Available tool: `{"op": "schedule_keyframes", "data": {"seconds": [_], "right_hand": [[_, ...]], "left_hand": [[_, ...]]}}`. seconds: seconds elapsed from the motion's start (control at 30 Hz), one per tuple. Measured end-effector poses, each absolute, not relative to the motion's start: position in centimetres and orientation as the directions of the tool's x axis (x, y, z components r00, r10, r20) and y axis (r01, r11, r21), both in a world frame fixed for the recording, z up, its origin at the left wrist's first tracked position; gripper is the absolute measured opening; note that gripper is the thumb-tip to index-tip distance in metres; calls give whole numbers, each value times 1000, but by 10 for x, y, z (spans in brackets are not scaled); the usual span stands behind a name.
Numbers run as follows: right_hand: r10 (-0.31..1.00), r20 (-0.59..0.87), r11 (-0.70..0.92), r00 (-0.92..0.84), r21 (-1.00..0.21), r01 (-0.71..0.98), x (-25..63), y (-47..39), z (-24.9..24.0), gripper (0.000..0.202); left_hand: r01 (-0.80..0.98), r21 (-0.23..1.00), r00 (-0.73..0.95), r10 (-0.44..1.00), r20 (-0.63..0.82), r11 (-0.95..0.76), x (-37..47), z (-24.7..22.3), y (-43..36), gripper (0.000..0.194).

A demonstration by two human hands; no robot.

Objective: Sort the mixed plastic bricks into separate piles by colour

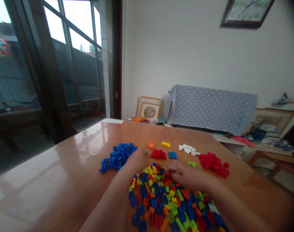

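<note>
My left hand (141, 158) is closed, just left of a small red group of bricks (158, 154) and right of the big blue heap (121, 154); whatever it may hold is hidden. Fingers bent, my right hand (179, 171) reaches to the upper edge of a mixed pile of colourful bricks (171, 199), close to some red pieces. Whether it grips one of them cannot be made out. Behind the hands lie orange bricks (150, 145), yellow bricks (165, 144) and blue bricks (172, 155). A light green piece (192, 164) is beyond my right hand.
White pieces (188, 149) and a red heap (214, 164) lie on the right of the glossy wooden table (64, 180). Past its far edge stand a dotted cloth cover (212, 106) and a framed picture (149, 108). Large windows are on the left.
</note>
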State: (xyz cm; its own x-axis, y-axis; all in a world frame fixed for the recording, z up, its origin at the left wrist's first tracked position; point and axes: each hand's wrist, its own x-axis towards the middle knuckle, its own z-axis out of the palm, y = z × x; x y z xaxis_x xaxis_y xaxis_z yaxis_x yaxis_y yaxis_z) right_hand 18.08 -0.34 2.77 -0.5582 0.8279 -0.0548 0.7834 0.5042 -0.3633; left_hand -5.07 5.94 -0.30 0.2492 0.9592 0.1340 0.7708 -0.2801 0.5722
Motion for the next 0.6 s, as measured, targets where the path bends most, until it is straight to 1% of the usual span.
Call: {"op": "schedule_keyframes", "data": {"seconds": [0.07, 0.17, 0.27, 0.33, 0.43, 0.53, 0.6], "right_hand": [[844, -54, 467, -534, -414, 781, 188, -10, 31, 30], [887, -41, 376, -459, -512, 772, 209, -14, 32, 28], [938, -21, 278, -347, -555, 784, 238, -14, 31, 23], [948, -33, 245, -315, -556, 794, 255, -15, 28, 18], [935, -79, 254, -345, -529, 810, 267, -18, 24, 12], [916, -126, 285, -381, -466, 838, 261, -20, 20, 11], [906, -156, 300, -394, -418, 857, 252, -20, 19, 12]], "left_hand": [[787, 537, 291, 950, 114, -305, -48, -1, 56, 23], [781, 523, 335, 936, 111, -342, -44, 0, 51, 22], [764, 526, 368, 922, 121, -374, -38, 0, 46, 22], [745, 526, 404, 905, 133, -410, -32, -1, 41, 21], [684, 516, 497, 847, 186, -515, -18, -1, 32, 20], [619, 474, 591, 769, 244, -626, -2, 0, 22, 21], [600, 437, 624, 734, 266, -669, 6, -1, 16, 22]]}}
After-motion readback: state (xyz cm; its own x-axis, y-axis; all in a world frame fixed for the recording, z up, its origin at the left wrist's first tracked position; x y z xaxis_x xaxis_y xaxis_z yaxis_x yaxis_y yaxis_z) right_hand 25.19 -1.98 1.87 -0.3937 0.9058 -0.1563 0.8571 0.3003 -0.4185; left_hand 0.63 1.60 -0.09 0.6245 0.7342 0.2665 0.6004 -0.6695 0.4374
